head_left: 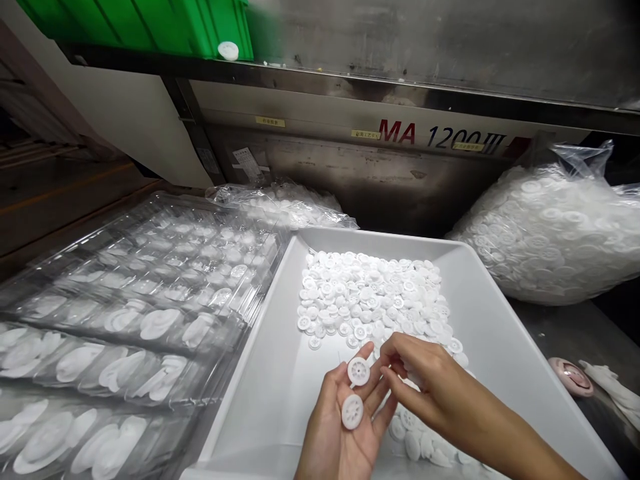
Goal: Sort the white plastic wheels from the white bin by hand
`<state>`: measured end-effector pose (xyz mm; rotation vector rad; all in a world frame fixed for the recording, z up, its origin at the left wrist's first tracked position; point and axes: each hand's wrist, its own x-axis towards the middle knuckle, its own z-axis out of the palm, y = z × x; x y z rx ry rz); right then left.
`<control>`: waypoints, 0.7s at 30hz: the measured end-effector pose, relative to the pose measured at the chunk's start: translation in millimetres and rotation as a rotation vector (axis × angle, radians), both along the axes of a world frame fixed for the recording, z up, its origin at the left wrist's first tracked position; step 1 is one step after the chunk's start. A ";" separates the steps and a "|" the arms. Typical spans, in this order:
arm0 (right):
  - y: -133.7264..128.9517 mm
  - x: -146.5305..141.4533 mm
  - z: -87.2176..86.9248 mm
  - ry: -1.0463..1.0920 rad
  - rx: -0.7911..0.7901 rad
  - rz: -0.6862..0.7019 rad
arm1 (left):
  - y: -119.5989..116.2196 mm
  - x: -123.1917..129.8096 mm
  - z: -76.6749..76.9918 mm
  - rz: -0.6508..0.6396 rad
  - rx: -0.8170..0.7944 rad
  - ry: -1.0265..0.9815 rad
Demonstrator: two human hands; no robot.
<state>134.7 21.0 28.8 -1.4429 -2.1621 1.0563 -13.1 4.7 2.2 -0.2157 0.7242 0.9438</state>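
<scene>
My left hand point(345, 427) is turned palm up over the tray. It holds two small white plastic wheels: the upper wheel point(359, 371) lies by my thumb tip, and the lower wheel point(353, 412) rests on the palm below it. My right hand point(420, 370) comes in from the right, its fingers curled in a pinch beside my left fingertips. What lies in that pinch, if anything, is hidden. Under and beyond both hands, a heap of white wheels point(370, 293) covers part of the grey tray point(270, 347).
Clear plastic trays point(125, 293) with white parts stand on the left. Bags of white parts sit behind the tray point(295, 203) and at right point(555, 227). A green crate point(150, 27) and one loose wheel point(229, 51) are on the ledge above. A pink object point(570, 375) lies at right.
</scene>
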 end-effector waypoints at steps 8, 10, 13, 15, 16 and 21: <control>1.1 -10.2 -19.1 -0.012 0.196 0.052 | -0.3 1.3 3.0 -0.018 0.018 0.024; 1.2 -10.3 -22.4 -0.029 0.267 0.077 | -0.2 1.5 4.2 -0.023 0.019 0.041; 0.5 -7.9 -25.0 -0.047 0.337 0.108 | -0.2 1.3 5.5 -0.030 0.024 0.044; 0.4 -5.9 -25.0 -0.052 0.356 0.127 | -0.7 1.0 5.1 -0.037 0.030 0.036; 0.6 -5.1 -24.5 -0.055 0.361 0.132 | -1.0 0.9 4.5 -0.040 0.034 0.031; 2.9 -3.0 -20.5 -0.072 0.383 0.122 | -3.0 1.7 1.1 -0.012 0.052 -0.004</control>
